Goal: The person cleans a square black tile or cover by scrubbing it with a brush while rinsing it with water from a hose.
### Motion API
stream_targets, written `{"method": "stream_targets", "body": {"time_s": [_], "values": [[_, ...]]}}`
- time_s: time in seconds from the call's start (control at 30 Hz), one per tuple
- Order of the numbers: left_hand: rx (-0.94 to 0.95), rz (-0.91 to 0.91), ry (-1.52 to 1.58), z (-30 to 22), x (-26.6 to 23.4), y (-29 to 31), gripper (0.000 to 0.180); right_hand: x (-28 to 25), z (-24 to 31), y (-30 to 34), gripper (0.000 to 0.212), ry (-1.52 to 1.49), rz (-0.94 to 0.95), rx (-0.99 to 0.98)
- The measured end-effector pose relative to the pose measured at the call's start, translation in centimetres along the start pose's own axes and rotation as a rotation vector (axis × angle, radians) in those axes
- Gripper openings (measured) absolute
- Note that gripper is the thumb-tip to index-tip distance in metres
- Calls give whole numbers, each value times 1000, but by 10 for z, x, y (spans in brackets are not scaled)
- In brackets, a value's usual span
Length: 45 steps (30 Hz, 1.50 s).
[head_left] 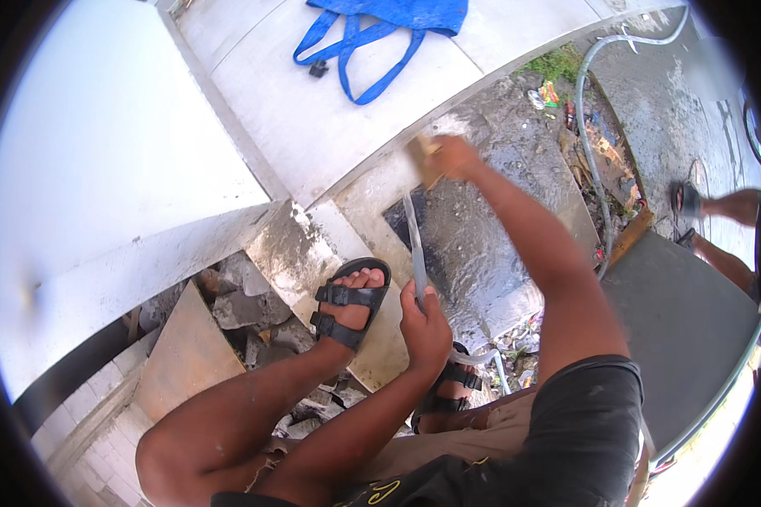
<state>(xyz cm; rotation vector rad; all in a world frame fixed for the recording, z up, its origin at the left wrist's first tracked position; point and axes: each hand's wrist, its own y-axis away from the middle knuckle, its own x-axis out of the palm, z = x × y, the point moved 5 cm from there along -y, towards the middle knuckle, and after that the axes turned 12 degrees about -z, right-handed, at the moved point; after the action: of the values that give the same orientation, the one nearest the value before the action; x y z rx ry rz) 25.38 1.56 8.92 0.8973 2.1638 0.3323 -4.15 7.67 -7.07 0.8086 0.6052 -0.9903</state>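
My left hand is closed round a grey hose that points away from me. From its end a whitish streak, which looks like water, runs toward the pale ledge. My right hand, at the end of my outstretched arm, grips a tan, block-shaped scrubbing brush held at the ledge's edge. The brush is smeared by motion, so its bristles cannot be made out. Just below it lies a wet, dark grey slab.
A blue bag with long straps lies on the white tiles. Rubble fills the gap beside my sandalled foot. A long grey hose curves past litter on the right. Another person's legs show near a dark panel.
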Motion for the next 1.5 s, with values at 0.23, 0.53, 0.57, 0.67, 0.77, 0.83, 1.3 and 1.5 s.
{"method": "stream_targets", "body": {"time_s": [0.23,0.53,0.57,0.67,0.77,0.83,1.3,1.5], "values": [[0,166,119,-21,8,4,40,-18,-46,-47,44,145,-104,-15],[85,269,167,-28,16,8,42,-62,-130,-75,40,158,-176,19],[74,252,153,-22,13,4,42,-64,-127,-76,41,144,-182,71],[133,241,171,-23,14,5,43,-135,-186,-68,47,288,-355,242],[40,250,171,-22,10,0,43,-184,-204,-51,52,463,-443,444],[-18,332,207,-26,23,12,43,-223,-254,-24,53,545,-522,331],[54,272,97,-24,31,15,40,-149,-148,54,45,522,-133,217],[-33,160,18,-11,20,8,38,-97,-86,91,60,275,103,259]]}}
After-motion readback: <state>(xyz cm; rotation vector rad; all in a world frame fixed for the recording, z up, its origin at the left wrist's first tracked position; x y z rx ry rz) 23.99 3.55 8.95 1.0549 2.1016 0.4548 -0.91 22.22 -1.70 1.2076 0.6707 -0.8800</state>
